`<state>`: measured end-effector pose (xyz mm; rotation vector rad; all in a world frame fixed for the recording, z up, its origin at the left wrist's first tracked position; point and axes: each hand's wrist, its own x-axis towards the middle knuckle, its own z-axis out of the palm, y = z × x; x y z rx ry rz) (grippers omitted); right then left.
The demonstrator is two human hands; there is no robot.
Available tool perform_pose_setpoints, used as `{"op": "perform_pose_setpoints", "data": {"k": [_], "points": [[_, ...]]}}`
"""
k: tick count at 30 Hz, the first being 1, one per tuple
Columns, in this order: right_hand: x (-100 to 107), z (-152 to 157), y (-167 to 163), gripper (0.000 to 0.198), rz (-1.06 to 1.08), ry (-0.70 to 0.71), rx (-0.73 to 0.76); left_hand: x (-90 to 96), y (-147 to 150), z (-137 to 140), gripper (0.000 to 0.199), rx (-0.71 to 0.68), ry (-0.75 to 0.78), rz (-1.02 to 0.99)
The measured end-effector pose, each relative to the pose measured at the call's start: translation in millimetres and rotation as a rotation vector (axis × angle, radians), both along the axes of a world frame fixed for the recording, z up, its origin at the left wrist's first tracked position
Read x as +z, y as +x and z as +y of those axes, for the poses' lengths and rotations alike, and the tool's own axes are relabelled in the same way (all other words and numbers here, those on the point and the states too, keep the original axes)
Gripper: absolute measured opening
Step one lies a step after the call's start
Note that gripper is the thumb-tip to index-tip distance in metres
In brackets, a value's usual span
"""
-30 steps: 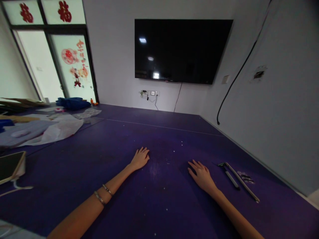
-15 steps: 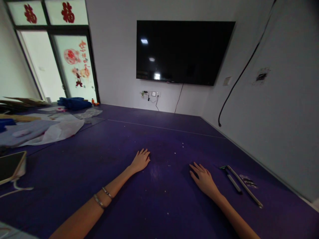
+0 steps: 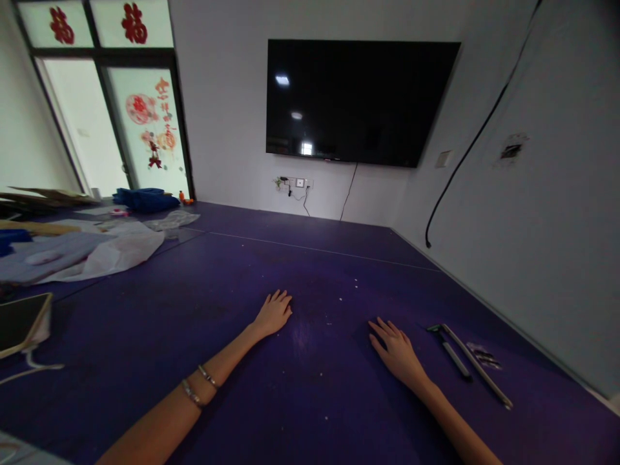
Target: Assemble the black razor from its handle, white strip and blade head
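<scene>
My left hand (image 3: pixel 274 313) lies palm down on the purple tabletop (image 3: pixel 232 271), fingers stretched out, holding nothing. Two bracelets (image 3: pixel 199 385) circle that forearm. Farther right, my right hand (image 3: pixel 396 349) also rests flat on the table with its fingers spread. Nearest to it is a grey and black pen-like tool (image 3: pixel 456 360) with a green piece at its top end. Beside that tool lies a long thin pale stick (image 3: pixel 477 366). A small clear packet with dark strips (image 3: pixel 484 356) is just right of the stick. Tiny white specks dot the surface between my hands.
At left, a phone or tablet (image 3: pixel 22 323) has a white cable attached. Behind it are sheets of white plastic and cloth (image 3: pixel 121 248) and a blue cloth bundle (image 3: pixel 145 200). A black cable (image 3: pixel 453 171) hangs along the right wall. A television (image 3: pixel 358 100) is mounted ahead.
Both hands stay where they were on the table. Only the view has shifted very slightly.
</scene>
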<state>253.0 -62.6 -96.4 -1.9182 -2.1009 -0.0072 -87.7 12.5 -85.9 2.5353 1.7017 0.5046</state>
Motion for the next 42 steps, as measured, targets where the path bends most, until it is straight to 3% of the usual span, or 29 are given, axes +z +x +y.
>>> {"op": "perform_pose_setpoints", "data": {"k": [7,12,15,18,24,42], "points": [[-0.1,1.5,-1.1,0.050,0.016,0.009,0.016,-2.5,-2.0,2.5,0.044,-0.002,0.010,0.011],[12.6,8.2,17.3,0.049,0.210,0.111,0.084,-2.9,-3.3,5.3,0.044,0.002,0.006,0.035],[27.2,8.6,49.1,0.043,0.224,0.189,-0.085,-1.9,-3.5,6.0,0.044,0.005,0.008,0.048],[40.3,2.0,87.8,0.040,0.153,0.153,-0.249,-2.0,-4.0,7.1,0.044,0.003,0.012,0.045],[46.0,-19.1,133.0,0.032,0.061,-0.104,-0.465,-3.2,-5.3,8.8,0.045,0.001,0.027,0.051],[33.6,-27.8,130.6,0.026,-0.057,-0.148,-0.424,-3.6,-5.7,10.7,0.046,0.006,0.030,0.082]]}}
